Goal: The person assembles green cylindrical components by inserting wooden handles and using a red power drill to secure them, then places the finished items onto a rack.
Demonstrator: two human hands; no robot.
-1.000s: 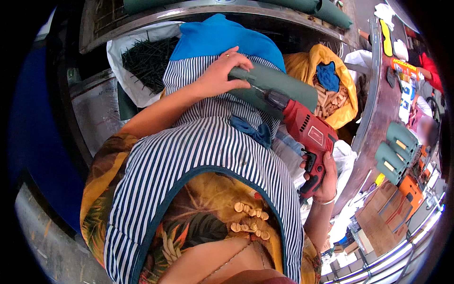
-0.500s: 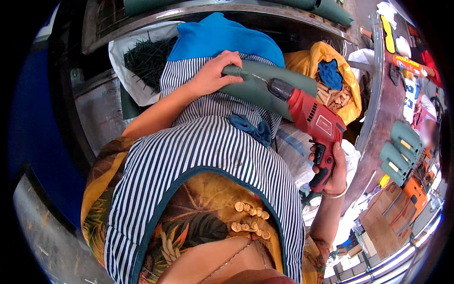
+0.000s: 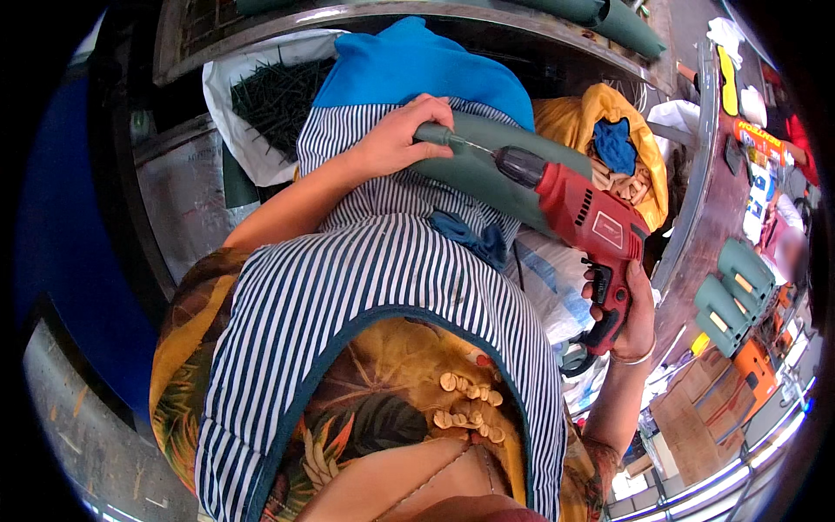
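A large dark green tube (image 3: 531,187) lies across my lap over the striped apron (image 3: 365,261). My left hand (image 3: 396,139) is closed round a small green cylindrical piece (image 3: 439,134) with a narrowed end, held just above the tube's left end. In my right hand (image 3: 633,304) is a red power drill (image 3: 591,213), gripped by its black and red handle. The drill's black chuck (image 3: 519,165) faces left. A thin drill bit (image 3: 478,147) runs from it toward the narrowed end of the small piece; whether the tip touches cannot be told.
Beyond my left arm stands a white sack (image 3: 222,104) of thin dark green sticks. A yellow sack (image 3: 657,161) with tan pieces and a blue cloth is at right. A metal-edged bench (image 3: 383,16) crosses the far side. Green moulded parts (image 3: 746,265) rest on the right-hand table.
The drill and my right hand have shifted slightly right and down in the picture. A little more of the small green piece shows past my left fingers.
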